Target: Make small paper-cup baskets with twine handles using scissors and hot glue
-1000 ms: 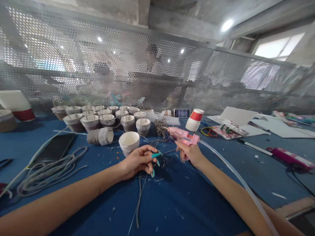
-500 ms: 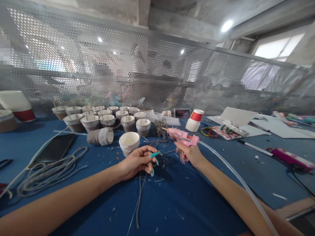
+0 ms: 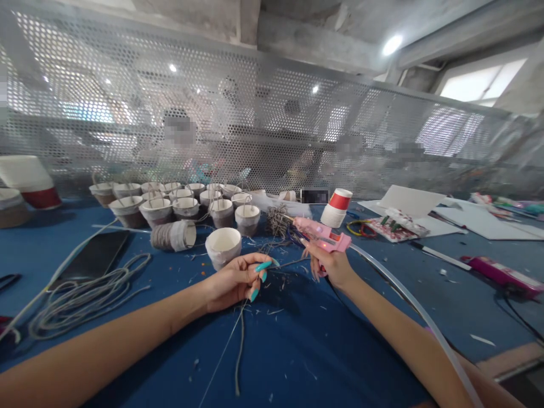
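In the centre, my left hand (image 3: 232,283) is closed in a pinch on a thin grey cord (image 3: 239,362). One length of it hangs toward me over the table, and a grey strand also runs right from the fingertips. A fine pale thread trails down below the hand. My right hand (image 3: 335,269) wraps round the handle of a pink glue gun (image 3: 321,232), its nozzle pointing left and away. From its back a long clear glue stick (image 3: 408,292) curves over my right forearm. Just behind my left hand stands a white-lined cup (image 3: 223,248).
Several cord-wrapped cups with handles (image 3: 182,207) stand behind, and one wrapped cup (image 3: 173,236) lies on its side. A coil of cord (image 3: 93,297) and a black phone (image 3: 93,255) are at left. Red-and-white paper cups (image 3: 336,208) and white sheets (image 3: 410,201) are at right.
My right hand and the glue gun have shifted slightly right. My left fingers have moved a little left, and the pale thread below them now slants farther left.
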Motion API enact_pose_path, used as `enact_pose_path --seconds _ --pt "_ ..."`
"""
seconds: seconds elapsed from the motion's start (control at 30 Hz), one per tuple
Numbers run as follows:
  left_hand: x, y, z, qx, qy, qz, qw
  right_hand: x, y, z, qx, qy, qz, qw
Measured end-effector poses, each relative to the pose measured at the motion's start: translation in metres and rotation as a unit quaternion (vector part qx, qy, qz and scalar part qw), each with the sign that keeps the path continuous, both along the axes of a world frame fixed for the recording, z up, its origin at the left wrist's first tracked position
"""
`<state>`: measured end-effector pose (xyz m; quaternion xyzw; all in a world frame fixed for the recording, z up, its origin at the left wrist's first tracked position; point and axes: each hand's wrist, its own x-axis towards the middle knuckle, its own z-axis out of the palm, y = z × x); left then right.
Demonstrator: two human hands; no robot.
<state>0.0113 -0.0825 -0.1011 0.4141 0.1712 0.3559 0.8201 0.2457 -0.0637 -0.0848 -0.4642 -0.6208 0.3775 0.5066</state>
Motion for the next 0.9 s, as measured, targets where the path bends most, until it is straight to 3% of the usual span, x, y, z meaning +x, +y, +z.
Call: enact_pose_path --seconds 0.5,0.9 --pt "0.0009 -0.0010 0.0030 0.002 0.014 -0.013 1.000 0.0029 0.0034 -0.0014 -0.014 -0.025 -0.003 1.000" --pt "0.0008 -0.0003 0.0024 0.007 0.010 -0.010 1.000 0.0002 -0.0039 0.0043 0.043 -0.063 -0.030 0.997"
